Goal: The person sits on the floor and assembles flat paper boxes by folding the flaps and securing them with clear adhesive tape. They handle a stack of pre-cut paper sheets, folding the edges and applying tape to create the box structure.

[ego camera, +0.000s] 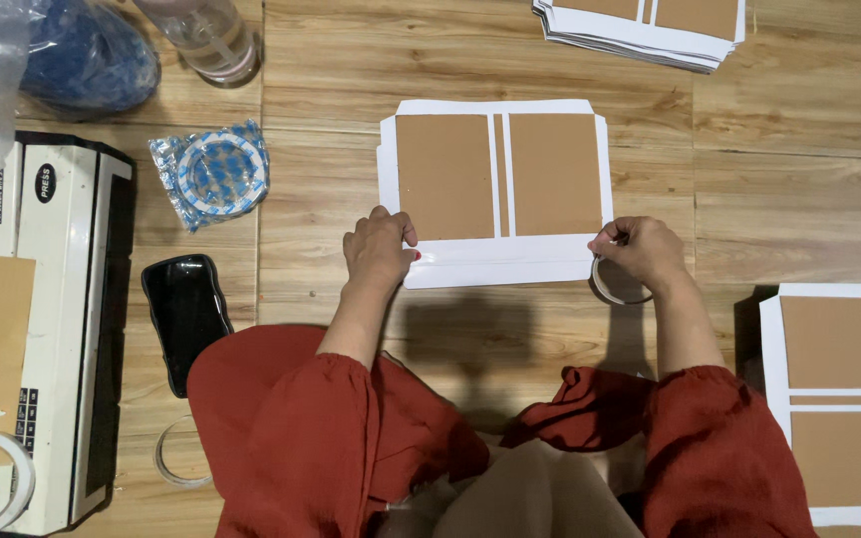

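**Tape going along the near edge of the cover**

At nine o'clock from the work, a white laminating machine [47, 329] sits beside a black phone [184, 314], with a wrapped blue-and-white tape roll [219, 174] at ten o'clock in its clear wrapper.

At centre, the white sheet with brown boards [498, 189] lies flat on the wooden floor [331, 70]. The left hand [381, 249] presses fingers down on its near-left corner. The right hand [642, 251] is closed around a tape ring [618, 284] at the near-right corner. A strip seems to run between them along the near flap, so that edge looks well along; the other flaps appear untaped.

At one o'clock sits a stack of similar sheets [640, 30]; at four o'clock, another pile [839, 408].
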